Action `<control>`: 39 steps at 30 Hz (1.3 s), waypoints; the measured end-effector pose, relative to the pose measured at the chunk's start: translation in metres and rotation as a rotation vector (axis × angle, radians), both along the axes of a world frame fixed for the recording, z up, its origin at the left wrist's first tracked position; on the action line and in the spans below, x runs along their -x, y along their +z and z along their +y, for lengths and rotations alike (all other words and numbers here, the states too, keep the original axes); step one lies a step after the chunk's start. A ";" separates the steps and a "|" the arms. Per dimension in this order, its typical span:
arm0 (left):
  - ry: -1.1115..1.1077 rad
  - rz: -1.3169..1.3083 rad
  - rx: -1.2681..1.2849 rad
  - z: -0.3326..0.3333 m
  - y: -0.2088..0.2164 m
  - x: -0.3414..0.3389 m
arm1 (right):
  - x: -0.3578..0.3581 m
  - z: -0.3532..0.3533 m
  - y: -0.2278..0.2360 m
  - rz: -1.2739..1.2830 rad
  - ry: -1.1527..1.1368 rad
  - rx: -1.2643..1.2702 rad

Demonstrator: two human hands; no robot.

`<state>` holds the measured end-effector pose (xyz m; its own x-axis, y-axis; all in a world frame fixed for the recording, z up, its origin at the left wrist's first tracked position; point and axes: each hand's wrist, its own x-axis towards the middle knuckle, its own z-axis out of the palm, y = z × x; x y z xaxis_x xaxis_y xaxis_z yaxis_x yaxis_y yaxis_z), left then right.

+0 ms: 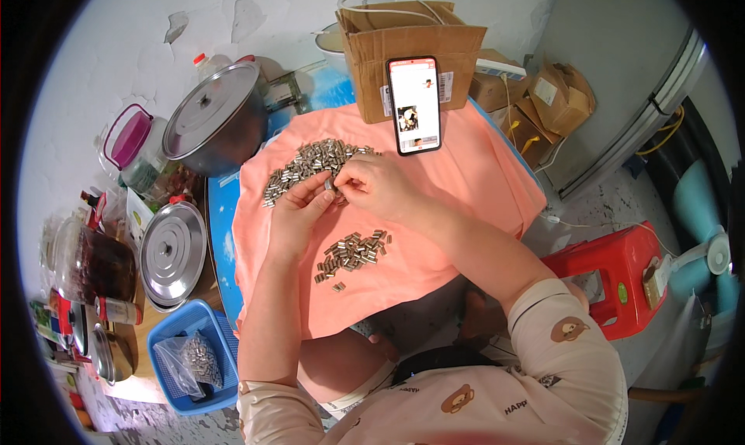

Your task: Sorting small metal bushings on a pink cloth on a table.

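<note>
My left hand point(301, 211) pinches a small silvery metal piece point(329, 185) between thumb and fingertips. Close against it, the fingers of my right hand point(379, 186) are pressed together; whatever they hold is too small or hidden to name. Both hands are at the near edge of a large heap of small metal cylinders point(306, 166), partly covering it. A smaller pile of similar metal pieces point(353, 251) lies nearer to me, below my hands. Both heaps rest on a salmon-pink cloth point(466, 173) spread over a blue table point(223, 228).
A lit phone point(415, 107) leans upright on a cardboard box point(369, 53) at the back. Left stand a lidded pot point(213, 119), a steel lid point(172, 255) and a blue basket point(172, 402) holding a bag of metal pieces point(202, 360). A red stool point(632, 263) is at right.
</note>
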<state>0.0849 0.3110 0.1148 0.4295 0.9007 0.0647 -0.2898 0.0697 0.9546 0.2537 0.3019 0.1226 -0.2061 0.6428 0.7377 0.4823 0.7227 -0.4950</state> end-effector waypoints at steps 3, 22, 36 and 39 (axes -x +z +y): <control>0.017 0.010 -0.010 0.000 -0.001 -0.001 | 0.002 -0.002 0.000 0.042 -0.006 0.019; -0.200 -0.077 0.159 -0.011 0.011 -0.004 | -0.023 0.016 -0.007 0.311 0.348 0.624; -0.251 0.472 -0.296 -0.024 0.008 -0.005 | -0.017 0.014 -0.007 0.079 -0.074 0.298; -0.282 0.439 -0.252 -0.025 0.009 -0.006 | -0.018 0.014 -0.007 0.089 -0.077 0.321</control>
<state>0.0911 0.2857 0.1239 0.6860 0.7272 0.0235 0.1339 -0.1578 0.9784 0.2721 0.3158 0.1154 -0.0920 0.8564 0.5081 0.4744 0.4863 -0.7338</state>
